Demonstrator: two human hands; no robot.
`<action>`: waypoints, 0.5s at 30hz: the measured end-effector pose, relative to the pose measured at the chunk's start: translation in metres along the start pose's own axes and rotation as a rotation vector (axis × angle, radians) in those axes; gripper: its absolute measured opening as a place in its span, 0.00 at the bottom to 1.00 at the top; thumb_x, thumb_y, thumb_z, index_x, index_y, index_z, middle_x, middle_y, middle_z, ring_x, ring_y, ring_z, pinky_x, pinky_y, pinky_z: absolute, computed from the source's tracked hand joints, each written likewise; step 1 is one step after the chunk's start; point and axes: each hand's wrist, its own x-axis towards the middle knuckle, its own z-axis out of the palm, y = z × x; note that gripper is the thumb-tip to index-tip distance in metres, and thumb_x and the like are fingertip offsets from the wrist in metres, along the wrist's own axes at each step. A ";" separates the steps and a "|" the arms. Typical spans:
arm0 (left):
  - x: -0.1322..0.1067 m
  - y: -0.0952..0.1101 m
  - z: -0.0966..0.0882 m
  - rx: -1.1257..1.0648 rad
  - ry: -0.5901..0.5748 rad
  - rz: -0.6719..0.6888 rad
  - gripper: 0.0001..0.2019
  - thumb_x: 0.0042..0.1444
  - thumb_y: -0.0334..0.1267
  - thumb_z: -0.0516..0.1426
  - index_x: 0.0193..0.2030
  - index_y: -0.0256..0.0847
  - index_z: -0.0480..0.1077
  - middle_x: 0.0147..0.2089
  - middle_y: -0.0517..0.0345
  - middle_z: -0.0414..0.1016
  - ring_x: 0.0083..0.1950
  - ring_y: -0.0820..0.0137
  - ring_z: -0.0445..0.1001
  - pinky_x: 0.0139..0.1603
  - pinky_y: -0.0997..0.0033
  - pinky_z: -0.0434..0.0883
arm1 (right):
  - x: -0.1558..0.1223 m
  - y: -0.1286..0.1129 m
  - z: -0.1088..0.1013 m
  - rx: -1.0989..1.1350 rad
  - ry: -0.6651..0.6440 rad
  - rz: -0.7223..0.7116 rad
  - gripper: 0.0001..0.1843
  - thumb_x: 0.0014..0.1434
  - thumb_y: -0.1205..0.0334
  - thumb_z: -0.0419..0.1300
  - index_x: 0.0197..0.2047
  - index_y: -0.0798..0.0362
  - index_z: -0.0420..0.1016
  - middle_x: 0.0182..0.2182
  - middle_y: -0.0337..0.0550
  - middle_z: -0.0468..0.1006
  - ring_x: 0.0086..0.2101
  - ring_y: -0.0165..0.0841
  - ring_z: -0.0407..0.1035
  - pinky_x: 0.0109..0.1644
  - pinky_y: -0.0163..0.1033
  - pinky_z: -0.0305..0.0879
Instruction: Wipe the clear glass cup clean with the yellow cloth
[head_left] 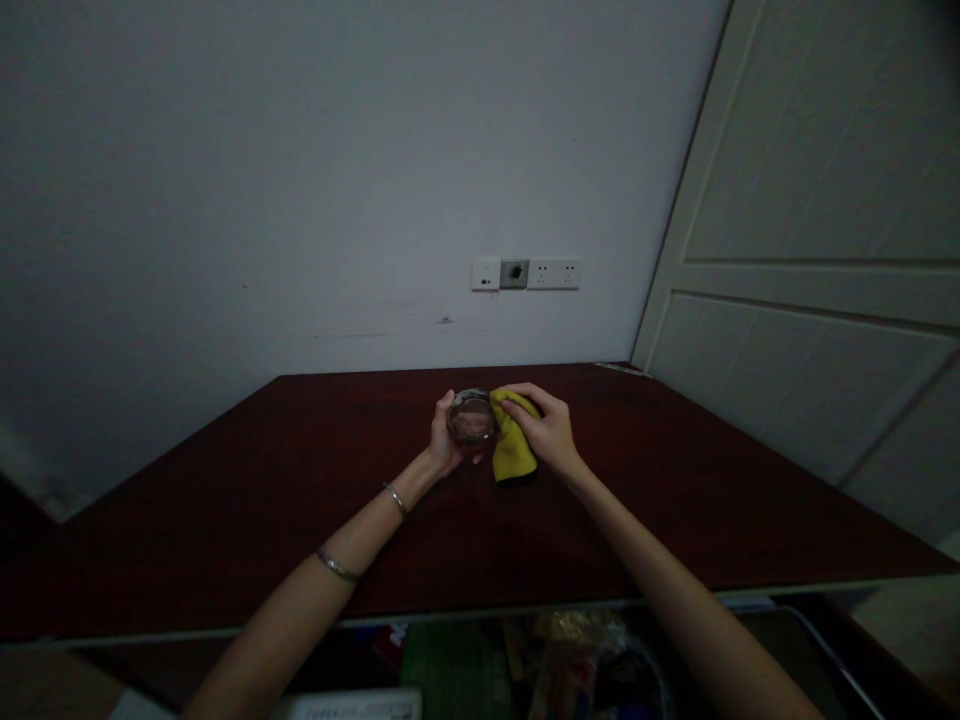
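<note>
Gripping a round clear glass vessel [472,418] just below the centre of the frame, our left hand [442,442] wraps around its left side – whether its mouth or its base faces us, we cannot tell. Our right hand [553,430], right of centre, pinches a yellow cloth [513,455] between thumb and fingers; the cloth meets the vessel's right side, and its dark-edged end hangs down. We wear two silvery bands [337,566] on the left forearm, lower left of centre. Beneath our hands spreads a dark red tabletop [465,560] – below its front edge, at the bottom of the frame, we see a green item [454,670] among clutter. White sockets [553,274] sit on the wall [225,150], upper right of centre.
</note>
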 end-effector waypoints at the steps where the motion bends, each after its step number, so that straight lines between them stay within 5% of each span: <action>1: 0.000 0.001 0.001 -0.032 0.006 -0.006 0.32 0.48 0.63 0.44 0.34 0.33 0.72 0.26 0.49 0.72 0.17 0.70 0.65 0.10 0.73 0.57 | -0.001 0.000 0.001 0.003 0.011 0.006 0.07 0.54 0.62 0.58 0.36 0.53 0.74 0.34 0.43 0.77 0.36 0.33 0.70 0.42 0.39 0.66; 6: -0.001 0.004 0.003 -0.120 0.017 -0.040 0.36 0.44 0.68 0.42 0.28 0.31 0.70 0.16 0.56 0.64 0.11 0.76 0.53 0.10 0.73 0.54 | -0.009 -0.001 0.005 -0.038 0.035 -0.100 0.06 0.54 0.65 0.57 0.36 0.52 0.73 0.34 0.43 0.76 0.36 0.32 0.70 0.42 0.39 0.66; 15: -0.002 0.007 0.001 -0.211 0.017 -0.083 0.36 0.43 0.69 0.43 0.26 0.32 0.70 0.15 0.57 0.63 0.12 0.77 0.53 0.12 0.75 0.51 | -0.029 0.004 0.020 -0.172 0.024 -0.410 0.14 0.54 0.74 0.55 0.43 0.52 0.70 0.36 0.46 0.73 0.39 0.35 0.67 0.43 0.43 0.67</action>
